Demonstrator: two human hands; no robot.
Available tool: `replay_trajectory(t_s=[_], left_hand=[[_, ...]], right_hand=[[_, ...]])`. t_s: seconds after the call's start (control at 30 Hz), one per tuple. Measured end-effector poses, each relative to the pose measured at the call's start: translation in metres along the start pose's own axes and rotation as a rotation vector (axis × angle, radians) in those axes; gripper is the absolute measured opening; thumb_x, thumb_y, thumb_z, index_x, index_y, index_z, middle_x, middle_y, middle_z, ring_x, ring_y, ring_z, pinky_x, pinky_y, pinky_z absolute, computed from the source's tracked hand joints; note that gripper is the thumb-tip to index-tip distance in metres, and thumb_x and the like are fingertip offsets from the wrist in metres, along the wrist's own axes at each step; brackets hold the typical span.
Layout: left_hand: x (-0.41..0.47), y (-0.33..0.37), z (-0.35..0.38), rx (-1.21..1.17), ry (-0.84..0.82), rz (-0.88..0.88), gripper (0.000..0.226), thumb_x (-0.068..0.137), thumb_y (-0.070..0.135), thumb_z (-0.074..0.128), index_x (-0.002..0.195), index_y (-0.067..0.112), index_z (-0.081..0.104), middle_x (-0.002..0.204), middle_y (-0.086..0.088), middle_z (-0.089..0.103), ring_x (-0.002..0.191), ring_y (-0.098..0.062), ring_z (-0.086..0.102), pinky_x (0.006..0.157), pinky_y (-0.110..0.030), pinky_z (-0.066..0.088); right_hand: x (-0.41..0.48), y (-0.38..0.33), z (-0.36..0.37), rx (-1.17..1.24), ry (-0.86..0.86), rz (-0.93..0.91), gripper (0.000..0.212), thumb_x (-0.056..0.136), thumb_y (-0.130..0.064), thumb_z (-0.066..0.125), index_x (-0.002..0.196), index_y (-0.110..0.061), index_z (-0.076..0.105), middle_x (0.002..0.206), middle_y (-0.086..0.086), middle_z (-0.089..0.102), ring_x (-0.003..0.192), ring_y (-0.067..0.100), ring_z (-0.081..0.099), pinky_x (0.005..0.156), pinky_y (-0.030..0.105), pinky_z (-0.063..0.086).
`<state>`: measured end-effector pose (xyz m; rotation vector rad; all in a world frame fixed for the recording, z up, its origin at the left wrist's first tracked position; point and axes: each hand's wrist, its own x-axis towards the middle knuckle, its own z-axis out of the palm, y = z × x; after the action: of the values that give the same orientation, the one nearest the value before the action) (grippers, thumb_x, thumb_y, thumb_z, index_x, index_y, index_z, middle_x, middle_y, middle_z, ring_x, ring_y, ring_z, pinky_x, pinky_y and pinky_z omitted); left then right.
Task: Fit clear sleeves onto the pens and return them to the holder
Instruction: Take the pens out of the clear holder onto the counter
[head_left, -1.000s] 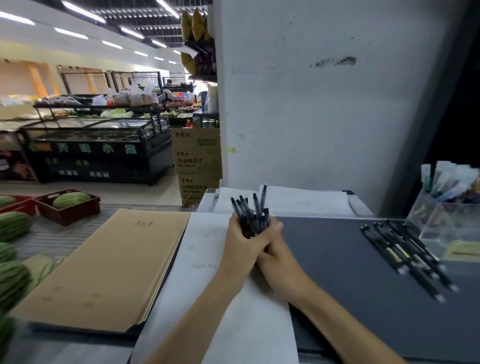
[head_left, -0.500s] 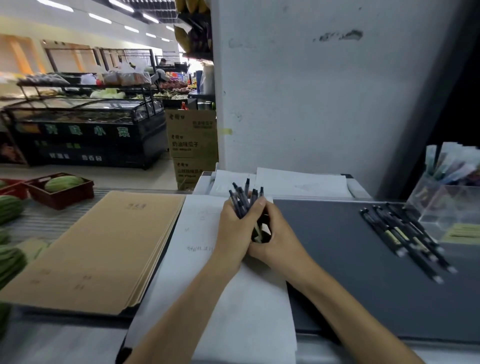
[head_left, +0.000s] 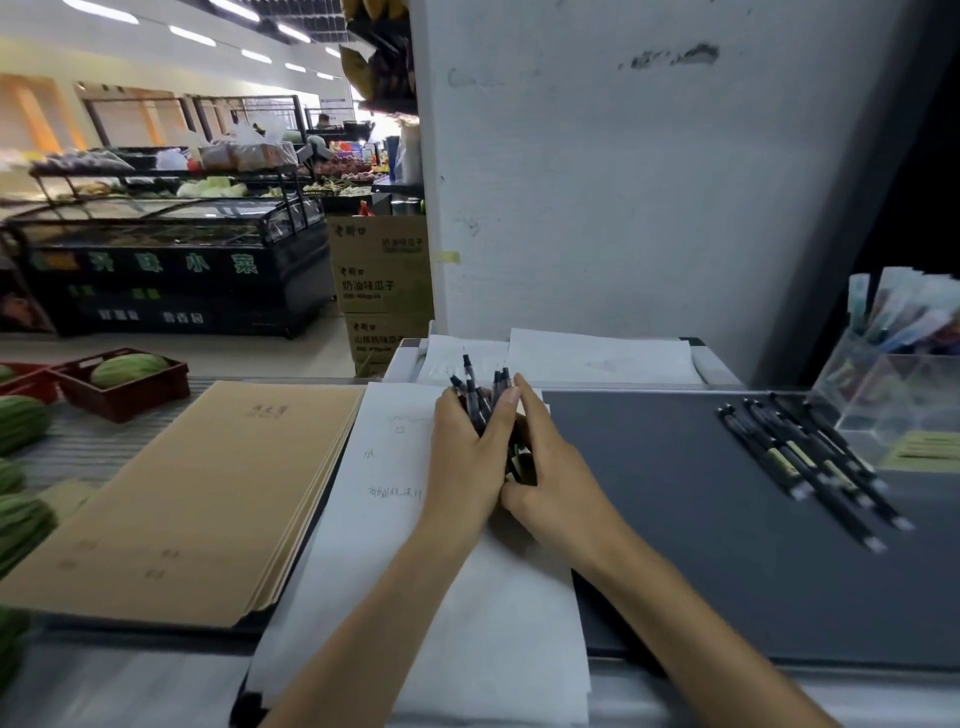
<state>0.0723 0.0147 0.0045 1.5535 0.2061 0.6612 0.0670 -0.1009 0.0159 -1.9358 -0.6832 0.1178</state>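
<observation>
1. White wall (head_left: 649, 182): tall, standing far past the fingertips.
2. Dark grey mat (head_left: 701, 545): lying flat, to the right of the right hand's fingers.
3. Stack of brown folders (head_left: 197, 493): lying flat, well to the left of the left hand's fingers.
4. White paper sheet (head_left: 467, 623): right under both hands, running back below the wrists and arms.
5. Clear holder (head_left: 893, 400): far to the right of the fingers, at the back of the mat. Wrapped things standing in it, too blurry to name.
6. Row of loose pens (head_left: 810, 462): black, side by side on the mat, well apart from the fingers, just beside the holder.
7. Left hand (head_left: 467, 462): fingers wrapped round a bundle of pens (head_left: 480, 395), thumb stretched up along it.
8. Right hand (head_left: 556, 483): touching the left hand, fingers curled round the low part of the bundle, fingertips hidden behind it.
9. Bundle of pens: black, clamped between both hands over the paper sheet, ends poking up above the fingertips. Sleeves on or off: cannot tell.
</observation>
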Motion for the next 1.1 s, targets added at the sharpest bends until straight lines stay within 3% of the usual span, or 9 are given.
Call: replay_trajectory(t_s=[0.1,0.2,0.3,0.43,0.53,0.6,0.67,0.83,1.1], left_hand=[[0.0,0.001,0.0,0.031,-0.021,0.003,0.018,0.097,0.04,0.07,0.105,0.029,0.058,0.122,-0.007,0.058,0.103,-0.01,0.067,0.096,-0.034,0.056],[-0.002,0.003,-0.001,0.008,-0.078,-0.023,0.016,0.098,0.039,0.07,0.103,0.031,0.056,0.125,-0.012,0.057,0.104,-0.013,0.068,0.1,-0.039,0.055],[-0.001,0.004,-0.003,-0.029,-0.084,-0.075,0.025,0.097,0.038,0.07,0.113,0.023,0.058,0.126,-0.012,0.061,0.107,-0.015,0.069,0.101,-0.042,0.056],[0.001,0.002,-0.003,0.001,-0.015,-0.073,0.027,0.099,0.036,0.067,0.113,0.013,0.061,0.114,-0.012,0.068,0.099,-0.017,0.072,0.088,-0.034,0.06],[0.002,0.003,-0.004,-0.041,0.068,-0.069,0.022,0.103,0.03,0.062,0.111,0.009,0.064,0.096,-0.003,0.077,0.081,-0.008,0.076,0.064,-0.016,0.056],[0.002,0.006,-0.006,-0.128,0.07,-0.103,0.022,0.106,0.028,0.058,0.113,0.007,0.063,0.09,-0.001,0.08,0.077,-0.012,0.078,0.063,-0.024,0.06],[0.0,0.009,-0.008,-0.163,0.069,-0.08,0.022,0.107,0.03,0.056,0.109,0.008,0.058,0.085,-0.002,0.079,0.074,-0.022,0.079,0.064,-0.034,0.063],[-0.008,0.014,-0.008,-0.031,0.063,0.193,0.017,0.101,0.035,0.066,0.108,0.029,0.051,0.078,0.008,0.071,0.072,-0.011,0.073,0.064,-0.019,0.054],[-0.008,0.013,-0.006,0.027,-0.115,0.032,0.017,0.092,0.018,0.078,0.104,0.017,0.066,0.082,-0.001,0.071,0.068,-0.008,0.071,0.055,-0.015,0.05]], right_hand=[[-0.001,-0.001,0.0,-0.038,-0.011,-0.002,0.092,0.08,-0.011,0.053,0.16,-0.041,0.018,0.104,-0.022,0.07,0.093,0.003,0.067,0.075,0.025,0.056],[-0.001,-0.001,0.001,-0.093,0.003,-0.04,0.081,0.085,-0.009,0.052,0.158,-0.031,0.024,0.1,0.0,0.074,0.095,0.017,0.065,0.096,0.047,0.053],[-0.002,0.002,0.003,-0.16,-0.006,-0.056,0.078,0.089,-0.01,0.051,0.159,-0.028,0.021,0.098,-0.007,0.072,0.097,0.008,0.061,0.115,0.044,0.035],[0.001,0.003,0.004,-0.165,0.008,-0.088,0.067,0.084,-0.008,0.052,0.146,-0.03,0.036,0.088,-0.016,0.065,0.09,0.006,0.062,0.115,0.049,0.035],[0.001,0.001,0.003,-0.093,0.017,-0.025,0.082,0.084,-0.012,0.058,0.159,-0.029,0.03,0.153,-0.01,0.05,0.144,0.011,0.041,0.124,0.052,0.026],[-0.002,-0.002,0.001,0.037,0.025,0.06,0.096,0.081,-0.022,0.06,0.166,-0.035,0.017,0.169,-0.016,0.023,0.157,0.008,0.016,0.126,0.04,0.021],[-0.003,-0.002,-0.001,0.171,0.067,0.08,0.098,0.076,-0.027,0.057,0.165,-0.04,0.018,0.165,-0.022,0.028,0.154,0.005,0.021,0.122,0.035,0.026],[0.001,0.0,-0.006,0.343,0.205,0.079,0.086,0.075,-0.022,0.051,0.158,-0.04,0.038,0.147,-0.02,0.055,0.137,-0.004,0.046,0.097,0.015,0.041],[0.004,-0.003,-0.011,0.579,0.339,0.082,0.073,0.066,-0.013,0.044,0.135,-0.019,0.065,0.122,-0.002,0.076,0.124,0.01,0.065,0.112,0.035,0.043]])
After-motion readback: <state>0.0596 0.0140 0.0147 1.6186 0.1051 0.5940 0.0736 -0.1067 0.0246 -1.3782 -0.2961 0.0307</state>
